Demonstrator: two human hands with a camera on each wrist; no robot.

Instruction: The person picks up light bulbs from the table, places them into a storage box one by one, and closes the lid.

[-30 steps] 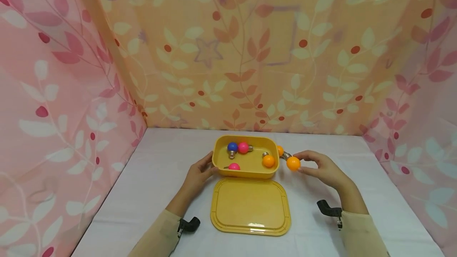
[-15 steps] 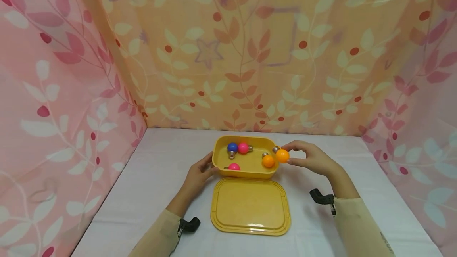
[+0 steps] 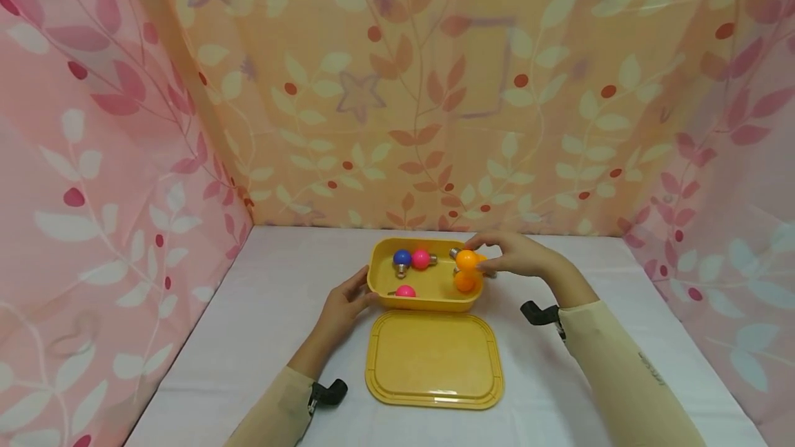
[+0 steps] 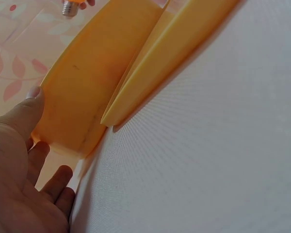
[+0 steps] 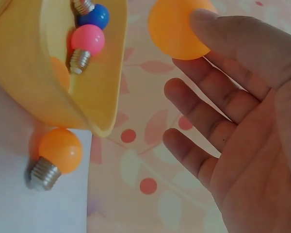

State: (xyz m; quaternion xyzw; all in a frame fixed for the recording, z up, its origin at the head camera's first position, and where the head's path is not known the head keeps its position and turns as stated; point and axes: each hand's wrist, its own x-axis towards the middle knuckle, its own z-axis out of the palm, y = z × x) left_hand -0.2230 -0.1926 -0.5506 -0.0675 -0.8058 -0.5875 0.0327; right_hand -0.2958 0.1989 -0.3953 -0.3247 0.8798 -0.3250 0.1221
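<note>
A yellow plastic box (image 3: 428, 303) stands on the table. My left hand (image 3: 341, 302) holds its left end, the thumb (image 4: 35, 94) at the rim. Over the box's right side, my right hand (image 3: 524, 257) pinches an orange light bulb (image 3: 467, 260) by its round globe, the metal base pointing left; its other fingers are spread. Inside lie a blue bulb (image 3: 402, 257), a pink bulb (image 3: 421, 259), another pink bulb (image 3: 406, 291) partly hidden by the front wall, and an orange bulb (image 3: 464, 283). One more orange bulb (image 5: 60, 150) rests outside, beside the right end.
A flat yellow lid (image 3: 435, 361) lies in front of the box. White cloth (image 3: 267, 281) covers the table. Patterned curtains (image 3: 335, 157) hang behind it and on both sides.
My right hand has carried its orange bulb leftward from beside the box to over its right side. My left hand has stayed at the box's left end.
</note>
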